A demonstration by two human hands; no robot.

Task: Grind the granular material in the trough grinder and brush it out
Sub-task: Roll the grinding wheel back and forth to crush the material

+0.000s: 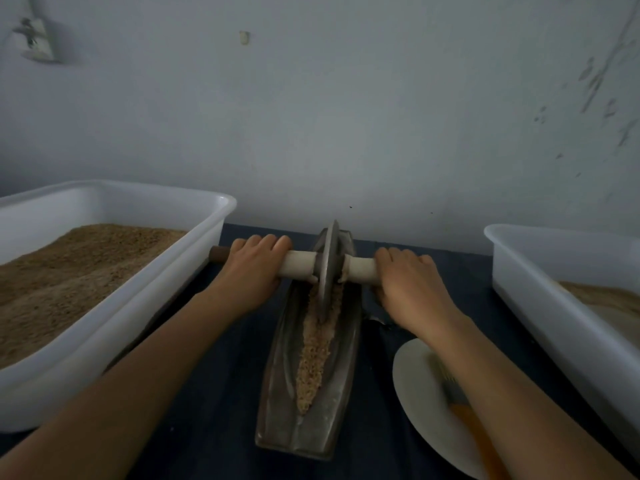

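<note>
A grey wall [346, 116] fills the view from 10 through 2 o'clock, with a dark blue table [214, 427] below it. At 9 o'clock a large white tub [114, 306] holds a deep bed of brown granular stuff. At 3 o'clock a second white tub [540, 292] holds a lighter tan layer, only partly seen.

Between them, at centre and running toward 6 o'clock, lies the trough grinder [304, 375]. It is a boat-shaped grey metal body whose long axis runs from 6 toward 12, the far tip near the wall. A strip of tan granular material [317, 351] lies along its groove. The grinding wheel [327, 268] stands on edge in the far half of the groove, its disc in line with the trough. Its pale axle handle [299, 265] lies crosswise, from 9 to 3.

The left hand [252, 271] is wrapped around the left end of the axle, and the right hand [408, 282] is curled over the right end.

At 5 o'clock a white plate [422, 403] carries a brush with an orange handle [481, 438], half hidden by the right forearm. No writing is legible anywhere.
</note>
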